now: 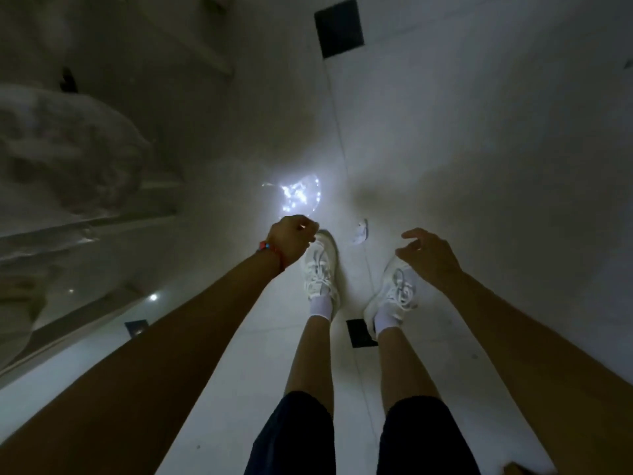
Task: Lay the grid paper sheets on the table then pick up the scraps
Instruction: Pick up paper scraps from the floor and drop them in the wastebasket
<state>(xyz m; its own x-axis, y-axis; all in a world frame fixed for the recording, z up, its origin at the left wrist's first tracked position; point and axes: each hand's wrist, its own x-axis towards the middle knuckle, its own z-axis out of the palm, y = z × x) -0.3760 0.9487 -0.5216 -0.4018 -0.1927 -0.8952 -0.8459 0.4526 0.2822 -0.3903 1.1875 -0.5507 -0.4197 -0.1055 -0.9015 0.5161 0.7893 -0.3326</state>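
Small white paper scrap point(360, 232) crumpled on pale floor tile point(479, 132), at twelve o'clock between white sneakers point(322, 269). Left hand point(291, 240) clenched, contents hidden; right hand point(428, 255) spread, grasping nothing. At nine o'clock, blurred pale shapes, indistinct in dimness.

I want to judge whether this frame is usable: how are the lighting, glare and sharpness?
Head view: dim overall, with a bright specular glare patch on the floor ahead of the left hand; the bundled white material at left is blurred; the small paper scrap between the shoes is tiny but visible; wide-angle distortion stretches the forearms.
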